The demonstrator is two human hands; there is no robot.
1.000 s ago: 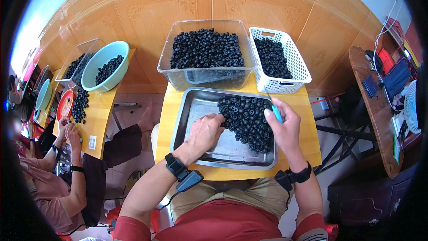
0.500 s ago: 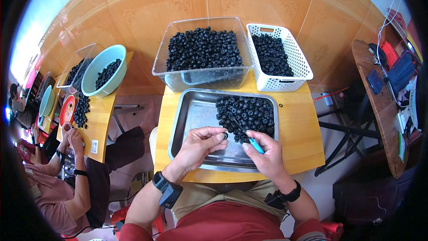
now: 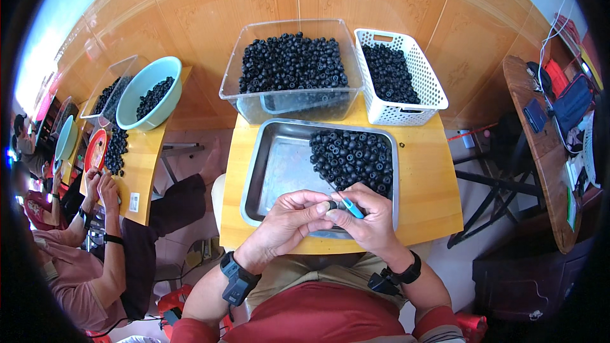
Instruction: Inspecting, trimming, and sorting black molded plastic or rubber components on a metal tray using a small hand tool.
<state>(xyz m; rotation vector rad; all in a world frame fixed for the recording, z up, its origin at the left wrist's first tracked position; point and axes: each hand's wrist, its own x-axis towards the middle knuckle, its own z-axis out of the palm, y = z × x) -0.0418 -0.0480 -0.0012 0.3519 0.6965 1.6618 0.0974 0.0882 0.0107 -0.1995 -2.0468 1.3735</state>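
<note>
On the counter (image 3: pixel 432 203), the tray (image 3: pixel 279 159) lies nearest the person, pieces (image 3: pixel 356 155) massed toward its right. Behind it, a tub (image 3: pixel 254 109) stands left and a basket (image 3: pixel 430 89) right, both containing pieces. Another counter (image 3: pixel 143 174), further left, bears a basin (image 3: pixel 146 73) with a plate (image 3: pixel 95 150) before it.

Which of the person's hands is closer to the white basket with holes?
Right. The right hand, holding a blue-handled tool, is below and slightly left of the white basket. The left hand is below and farther left.
</note>
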